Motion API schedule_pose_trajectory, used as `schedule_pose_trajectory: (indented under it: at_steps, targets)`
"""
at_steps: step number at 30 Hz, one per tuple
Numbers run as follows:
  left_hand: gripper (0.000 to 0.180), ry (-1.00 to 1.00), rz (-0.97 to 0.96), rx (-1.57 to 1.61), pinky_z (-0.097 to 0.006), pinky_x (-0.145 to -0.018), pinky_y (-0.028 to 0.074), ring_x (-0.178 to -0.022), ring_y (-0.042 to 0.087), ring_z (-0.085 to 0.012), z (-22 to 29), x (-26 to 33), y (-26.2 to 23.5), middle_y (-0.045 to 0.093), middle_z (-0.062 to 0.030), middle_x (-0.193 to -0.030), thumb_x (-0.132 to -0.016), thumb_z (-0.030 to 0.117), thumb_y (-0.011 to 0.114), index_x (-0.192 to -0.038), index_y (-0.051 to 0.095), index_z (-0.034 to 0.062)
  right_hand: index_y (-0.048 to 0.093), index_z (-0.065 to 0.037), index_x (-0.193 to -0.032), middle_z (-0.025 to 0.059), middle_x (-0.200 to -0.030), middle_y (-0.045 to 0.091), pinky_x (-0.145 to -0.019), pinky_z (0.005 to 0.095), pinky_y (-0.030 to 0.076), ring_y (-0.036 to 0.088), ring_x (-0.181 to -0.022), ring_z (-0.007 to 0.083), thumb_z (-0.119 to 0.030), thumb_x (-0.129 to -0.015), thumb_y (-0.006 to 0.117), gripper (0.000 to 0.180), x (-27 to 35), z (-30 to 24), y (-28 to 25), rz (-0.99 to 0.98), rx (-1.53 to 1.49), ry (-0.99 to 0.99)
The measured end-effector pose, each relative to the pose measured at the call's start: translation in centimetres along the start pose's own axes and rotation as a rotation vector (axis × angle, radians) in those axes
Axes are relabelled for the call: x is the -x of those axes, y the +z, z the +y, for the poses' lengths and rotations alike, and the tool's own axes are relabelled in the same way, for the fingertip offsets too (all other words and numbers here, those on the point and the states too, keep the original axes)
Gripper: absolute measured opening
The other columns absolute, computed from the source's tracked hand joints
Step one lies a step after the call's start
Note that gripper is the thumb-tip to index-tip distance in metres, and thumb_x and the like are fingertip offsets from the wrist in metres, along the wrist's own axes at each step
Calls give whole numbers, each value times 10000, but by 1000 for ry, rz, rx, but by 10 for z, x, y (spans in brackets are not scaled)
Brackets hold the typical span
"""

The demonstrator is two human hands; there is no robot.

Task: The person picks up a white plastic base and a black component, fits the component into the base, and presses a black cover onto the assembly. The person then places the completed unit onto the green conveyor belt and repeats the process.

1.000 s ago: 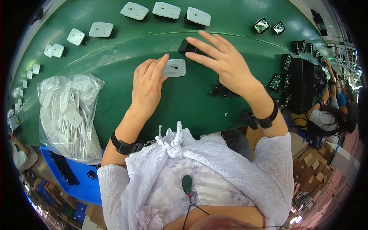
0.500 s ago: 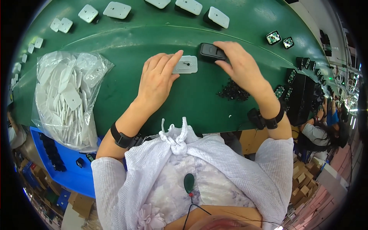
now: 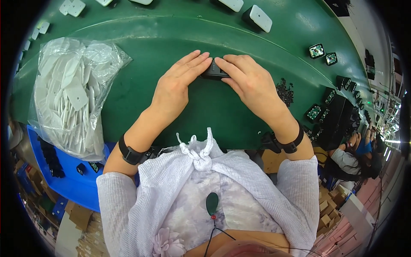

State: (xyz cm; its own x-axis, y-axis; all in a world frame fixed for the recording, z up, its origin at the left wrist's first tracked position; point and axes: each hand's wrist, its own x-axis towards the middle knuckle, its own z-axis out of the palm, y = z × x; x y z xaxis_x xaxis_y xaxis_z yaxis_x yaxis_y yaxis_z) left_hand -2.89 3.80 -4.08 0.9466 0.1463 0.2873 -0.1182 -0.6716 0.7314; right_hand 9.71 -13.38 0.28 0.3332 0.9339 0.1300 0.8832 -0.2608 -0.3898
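Note:
Between my hands a small black plastic housing (image 3: 213,73) lies on the green table, its far and side edges partly covered by fingers. My left hand (image 3: 172,88) presses its fingertips along the left side of the housing. From the right, my right hand (image 3: 256,83) grips the housing, with fingers over the top and the thumb at the near edge. The white plate is hidden from view; whether it lies under the housing I cannot tell. A pile of tiny black parts (image 3: 284,92) lies just right of my right hand.
A clear bag of white plates (image 3: 77,98) stands at the left, beside a blue tray (image 3: 72,186). White-topped black housings (image 3: 260,19) line the far side. Open housings with circuit boards (image 3: 317,51) and a black box (image 3: 336,120) are at the right, where other people sit.
My right hand has brought the black housing left and nearer, to where the white plate was. My left hand now touches the housing, and the plate has gone out of sight.

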Motion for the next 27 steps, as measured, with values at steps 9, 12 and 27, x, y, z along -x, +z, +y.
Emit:
schedule_pose_trajectory:
  at_steps: [9, 12, 27]
  targets:
    - [509, 61, -58, -246, -379, -1002, 449, -1250, 506, -273, 5, 5, 0, 541, -98, -1341, -789, -32, 500, -1288, 562, 48, 628, -90, -1170, 97, -1063, 608, -720, 334, 529, 611, -906, 258, -21, -700, 708, 482, 2, -6, 16, 121, 107, 38]
    - [517, 76, -85, -349, -374, -987, 454, -1245, 508, -269, 10, 4, 1, 527, -100, -1356, -782, 8, 555, -1298, 544, 32, 641, -112, -1158, 86, -1051, 617, -714, 329, 524, 611, -904, 250, -5, -690, 709, 485, 3, -4, 17, 166, 98, 51]
    - [303, -564, -9, 724, -229, -565, 465, -646, 599, -94, 34, -12, -8, 645, -57, -771, -920, 257, 636, -1037, 616, -22, 478, -43, -1367, 55, -1120, 587, -769, 255, 510, 561, -934, 102, -140, -942, 580, 447, -3, -4, -12, 66, -1004, 333]
